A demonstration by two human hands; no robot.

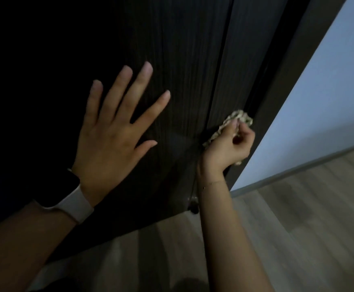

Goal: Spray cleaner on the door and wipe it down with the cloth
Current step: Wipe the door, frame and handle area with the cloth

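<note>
The dark wood-grain door (pixel 184 60) fills most of the view. My left hand (pixel 113 131) lies flat on its face with fingers spread; a watch with a pale strap sits on that wrist. My right hand (pixel 227 147) grips a bunched, pale patterned cloth (pixel 238 118) and holds it against the door's right edge, low down. No spray bottle is in view.
The dark door frame (pixel 281 85) runs along the right of the door. Beyond it are a pale wall (pixel 330 102), a grey skirting board (pixel 298 167) and a light wood-look floor (pixel 298 228). A small dark door stop (pixel 194 210) sits at the door's bottom edge.
</note>
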